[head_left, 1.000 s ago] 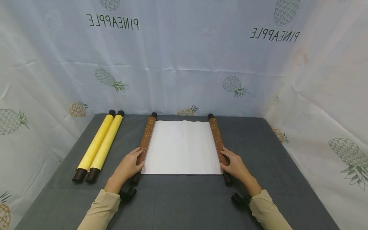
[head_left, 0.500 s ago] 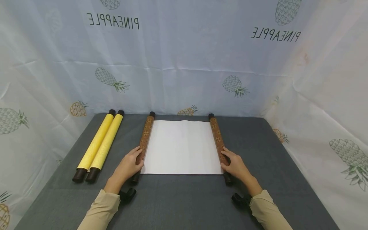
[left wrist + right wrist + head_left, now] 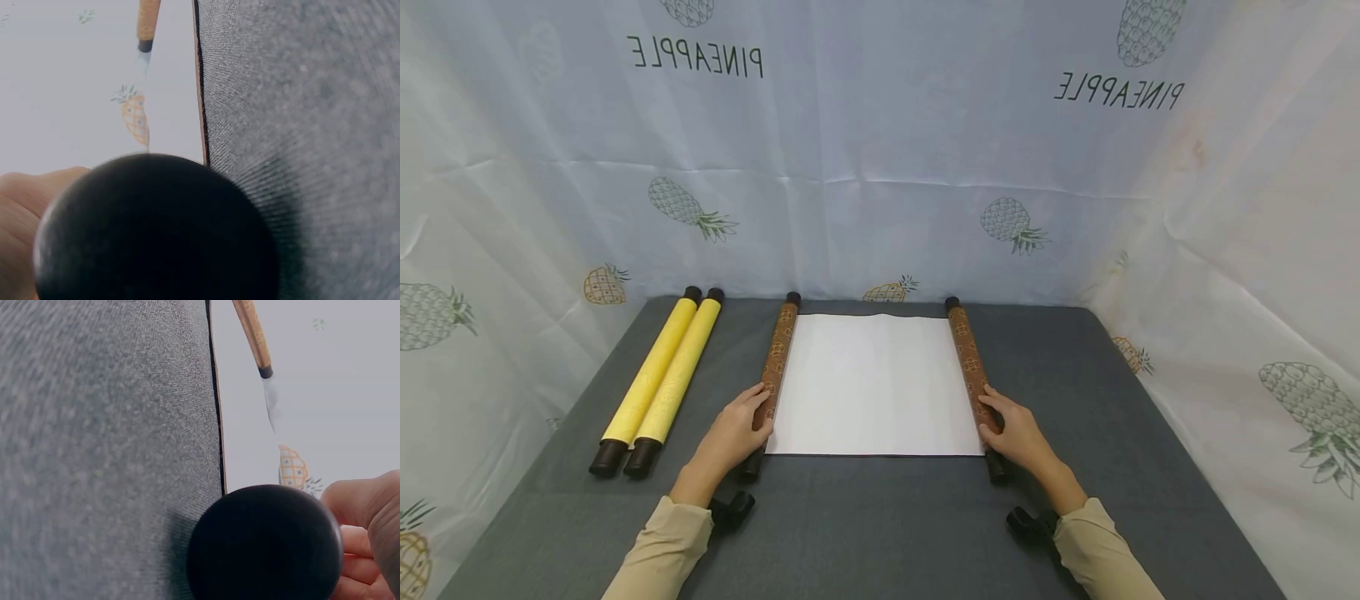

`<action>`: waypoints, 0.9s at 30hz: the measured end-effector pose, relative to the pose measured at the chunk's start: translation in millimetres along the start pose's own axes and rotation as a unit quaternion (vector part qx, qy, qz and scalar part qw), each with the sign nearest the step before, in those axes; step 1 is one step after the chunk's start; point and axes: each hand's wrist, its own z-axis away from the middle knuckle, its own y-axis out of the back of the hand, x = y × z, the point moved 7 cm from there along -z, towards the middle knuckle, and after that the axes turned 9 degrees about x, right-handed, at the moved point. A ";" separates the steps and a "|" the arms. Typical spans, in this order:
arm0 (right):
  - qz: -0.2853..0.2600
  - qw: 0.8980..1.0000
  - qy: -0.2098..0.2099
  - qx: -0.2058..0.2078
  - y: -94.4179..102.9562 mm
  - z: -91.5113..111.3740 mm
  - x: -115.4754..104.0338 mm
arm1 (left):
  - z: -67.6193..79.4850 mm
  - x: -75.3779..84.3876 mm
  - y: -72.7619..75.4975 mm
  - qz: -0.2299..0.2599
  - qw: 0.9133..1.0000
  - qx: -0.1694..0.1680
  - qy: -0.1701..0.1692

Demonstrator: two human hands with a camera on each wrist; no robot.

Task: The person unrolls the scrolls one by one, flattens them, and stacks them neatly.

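Observation:
A brown patterned hanging scroll lies partly unrolled on the table, its blank white sheet (image 3: 876, 383) spread between two rollers. My left hand (image 3: 730, 429) grips the near part of the left roller (image 3: 779, 346), thumb on the inner side and fingers over the outside. On the other side, my right hand (image 3: 1017, 429) holds the right roller (image 3: 966, 343) in the same way. The left roller's black end knob (image 3: 156, 231) fills the lower left wrist view. In the right wrist view, the other black knob (image 3: 265, 544) sits beside the thumb and curled fingers (image 3: 356, 565).
Two yellow rolled scrolls (image 3: 651, 375) with dark ends lie side by side at the table's left. The grey cloth-covered table (image 3: 880, 533) reaches a white pineapple-print curtain (image 3: 880, 125) at the back and sides.
The left roller has shifted a little to the left with my left hand, and the right one very slightly to the right. The white sheet shows slightly wider. The yellow scrolls stay put.

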 end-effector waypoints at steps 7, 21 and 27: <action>0.002 1.000 0.013 0.010 2.4 1.0 -0.2 | 0.0 -0.4 1.5 0.003 1.000 0.026 -0.012; 0.004 0.999 0.032 0.036 5.8 3.6 0.9 | 1.4 -3.9 4.8 -0.006 1.000 0.005 0.003; 0.002 0.999 0.028 0.033 5.1 3.1 0.7 | 2.0 -4.0 6.5 -0.013 1.000 0.008 -0.002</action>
